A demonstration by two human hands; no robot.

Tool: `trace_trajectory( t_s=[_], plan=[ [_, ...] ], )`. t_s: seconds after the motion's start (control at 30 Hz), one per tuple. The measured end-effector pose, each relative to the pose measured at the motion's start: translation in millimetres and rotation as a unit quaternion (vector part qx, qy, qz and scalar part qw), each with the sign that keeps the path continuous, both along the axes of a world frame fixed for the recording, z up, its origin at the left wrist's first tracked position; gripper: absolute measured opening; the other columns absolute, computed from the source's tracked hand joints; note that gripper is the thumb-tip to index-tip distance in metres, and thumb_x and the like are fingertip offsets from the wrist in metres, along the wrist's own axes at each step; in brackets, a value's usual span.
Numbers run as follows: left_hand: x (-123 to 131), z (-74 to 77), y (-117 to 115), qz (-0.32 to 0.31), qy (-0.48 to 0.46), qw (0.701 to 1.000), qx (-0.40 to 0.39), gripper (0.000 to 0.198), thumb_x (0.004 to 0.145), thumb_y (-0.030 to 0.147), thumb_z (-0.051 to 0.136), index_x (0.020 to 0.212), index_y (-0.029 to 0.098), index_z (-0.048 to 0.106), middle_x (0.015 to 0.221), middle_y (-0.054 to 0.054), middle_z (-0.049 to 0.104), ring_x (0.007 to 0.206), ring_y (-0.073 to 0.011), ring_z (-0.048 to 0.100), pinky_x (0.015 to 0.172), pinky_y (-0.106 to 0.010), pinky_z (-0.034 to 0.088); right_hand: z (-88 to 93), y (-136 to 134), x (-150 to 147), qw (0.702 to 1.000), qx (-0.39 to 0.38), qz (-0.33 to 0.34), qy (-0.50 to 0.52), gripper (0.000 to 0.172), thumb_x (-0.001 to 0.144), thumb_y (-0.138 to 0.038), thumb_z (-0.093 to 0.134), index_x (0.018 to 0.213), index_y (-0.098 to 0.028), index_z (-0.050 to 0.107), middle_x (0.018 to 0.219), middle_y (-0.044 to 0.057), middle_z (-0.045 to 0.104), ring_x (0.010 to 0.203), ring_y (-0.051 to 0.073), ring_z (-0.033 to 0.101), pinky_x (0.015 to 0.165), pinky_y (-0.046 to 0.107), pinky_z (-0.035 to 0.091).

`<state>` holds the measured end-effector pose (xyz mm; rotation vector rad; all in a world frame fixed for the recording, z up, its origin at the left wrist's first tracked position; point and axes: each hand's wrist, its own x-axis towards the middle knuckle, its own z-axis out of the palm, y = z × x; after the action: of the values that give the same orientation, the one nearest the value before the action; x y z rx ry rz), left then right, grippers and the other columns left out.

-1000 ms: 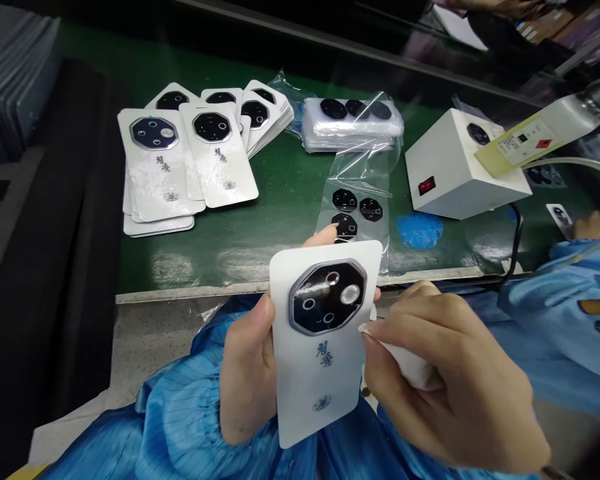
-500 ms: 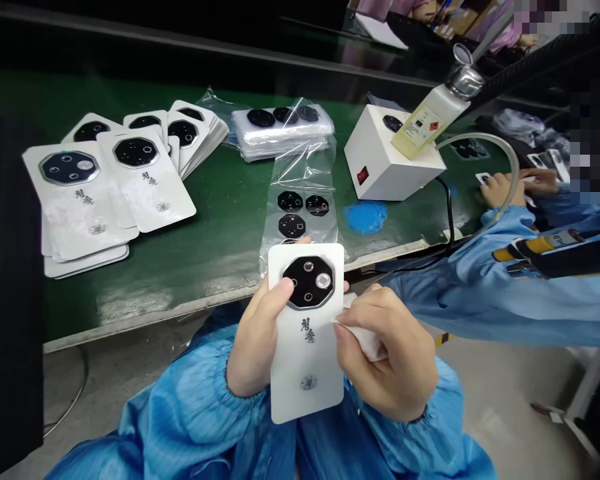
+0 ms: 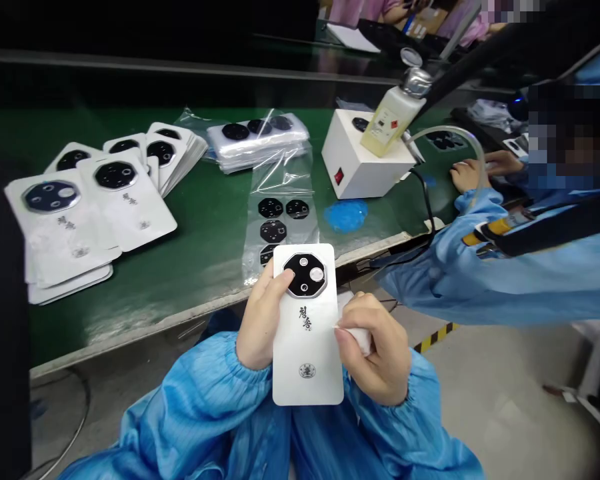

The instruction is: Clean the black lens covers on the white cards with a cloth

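A green matted workbench (image 3: pixel 215 207) is lying ahead of both hands, with stacked white cards (image 3: pixel 130 213) out beyond the left hand. Between the hands, a stiff white card (image 3: pixel 307 347) is standing nearly upright, its long axis pointing away from the wearer, with a glossy black octagonal lens plate (image 3: pixel 305 275) at the far end. The left hand (image 3: pixel 260 320) is gripping the card's left edge, while the right hand (image 3: pixel 373 347) is pinching a soft white wipe (image 3: pixel 361 340) just beside the card's right edge.

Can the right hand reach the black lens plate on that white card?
Probably yes: the right hand, holding a white wipe, sits beside the card, with nothing between it and the plate.
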<state>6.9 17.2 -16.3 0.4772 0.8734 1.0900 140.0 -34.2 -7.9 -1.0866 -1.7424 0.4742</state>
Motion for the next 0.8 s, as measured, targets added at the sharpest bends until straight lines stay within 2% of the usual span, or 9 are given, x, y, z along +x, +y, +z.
trace_trajectory(
  t_s=[0.1,0.23,0.33,0.4,0.57,0.8],
  plan=[
    [21,-2.7,4,-0.058,0.012,0.998,0.020,0.016,0.080,0.025,0.056,0.095,0.022,0.059,0.080,0.002,0.068,0.072,-0.0148,0.064,0.063,-0.022,0.048,-12.6,-12,15,0.998,-0.029,-0.030,0.046,0.017,0.076,-0.007,0.050,0.087,-0.020,0.050,0.072,-0.001,0.051,0.066,0.012,0.047,0.059,0.028,0.038],
    [67,-10.7,8,-0.146,0.028,0.987,0.056,0.014,0.081,0.024,0.056,0.095,0.020,0.058,0.079,0.002,0.066,0.067,-0.0125,0.060,0.064,-0.023,0.046,-25.6,-28,46,0.987,-0.049,-0.127,0.087,0.009,0.080,-0.013,0.048,0.084,-0.020,0.050,0.073,-0.001,0.051,0.067,0.012,0.049,0.060,0.027,0.038],
    [107,-17.9,12,-0.194,0.044,0.976,0.085,0.017,0.084,0.025,0.055,0.098,0.016,0.058,0.087,-0.001,0.064,0.073,-0.0136,0.060,0.070,-0.030,0.049,-33.3,-36,75,0.974,-0.046,-0.195,0.108,0.002,0.082,-0.018,0.049,0.081,-0.020,0.049,0.071,-0.002,0.049,0.066,0.012,0.047,0.060,0.027,0.037],
    [132,-21.3,16,-0.221,0.054,0.968,0.102,0.023,0.085,0.029,0.055,0.103,0.014,0.057,0.094,-0.004,0.062,0.080,-0.0159,0.060,0.073,-0.035,0.050,-38.3,-37,94,0.964,-0.046,-0.229,0.127,0.003,0.082,-0.022,0.051,0.080,-0.019,0.049,0.071,-0.002,0.049,0.066,0.012,0.047,0.061,0.027,0.037],
    [178,-24.9,29,-0.250,0.071,0.957,0.126,0.030,0.086,0.033,0.053,0.110,0.015,0.055,0.107,-0.007,0.060,0.090,-0.0192,0.060,0.077,-0.039,0.051,-54.0,-27,133,0.940,-0.046,-0.292,0.170,0.012,0.081,-0.030,0.053,0.079,-0.018,0.051,0.074,-0.002,0.050,0.068,0.012,0.048,0.064,0.027,0.037],
    [210,-30.1,48,-0.258,0.093,0.951,0.140,0.031,0.086,0.033,0.053,0.112,0.015,0.054,0.112,-0.008,0.058,0.094,-0.0203,0.059,0.079,-0.041,0.051,-71.3,-9,164,0.926,-0.062,-0.318,0.194,0.024,0.086,-0.038,0.053,0.089,-0.014,0.055,0.080,-0.001,0.055,0.067,0.009,0.052,0.063,0.026,0.046]
  ],
)
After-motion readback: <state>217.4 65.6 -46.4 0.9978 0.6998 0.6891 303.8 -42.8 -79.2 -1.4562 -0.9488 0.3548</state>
